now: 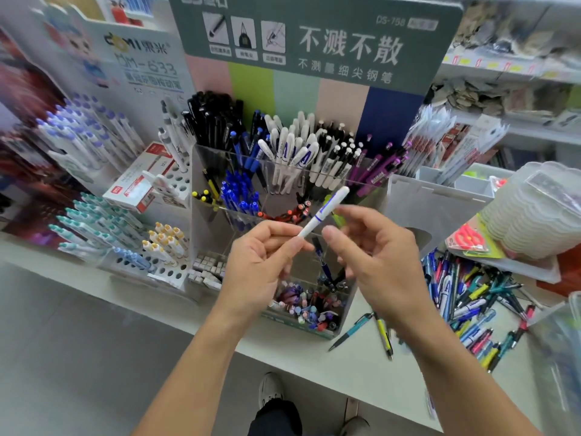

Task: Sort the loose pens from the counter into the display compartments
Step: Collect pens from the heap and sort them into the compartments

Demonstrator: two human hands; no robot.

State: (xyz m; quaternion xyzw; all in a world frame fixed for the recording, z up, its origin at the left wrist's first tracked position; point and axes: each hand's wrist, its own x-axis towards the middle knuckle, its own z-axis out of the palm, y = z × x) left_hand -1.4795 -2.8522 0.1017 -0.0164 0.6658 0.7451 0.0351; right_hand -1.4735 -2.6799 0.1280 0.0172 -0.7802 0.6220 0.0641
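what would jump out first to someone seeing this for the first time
First, the white pen with a blue band, held up at centre frame: the left hand pinches its lower end while the right hand hovers beside it with relaxed fingers. Behind stands the clear display, its compartments packed with black, blue, white and purple pens. At right, a heap of loose pens sprawls across the counter.

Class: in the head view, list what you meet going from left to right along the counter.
Teal-capped pens → yellow-capped pens → clear display compartments → left hand → white pen → right hand → loose pens.
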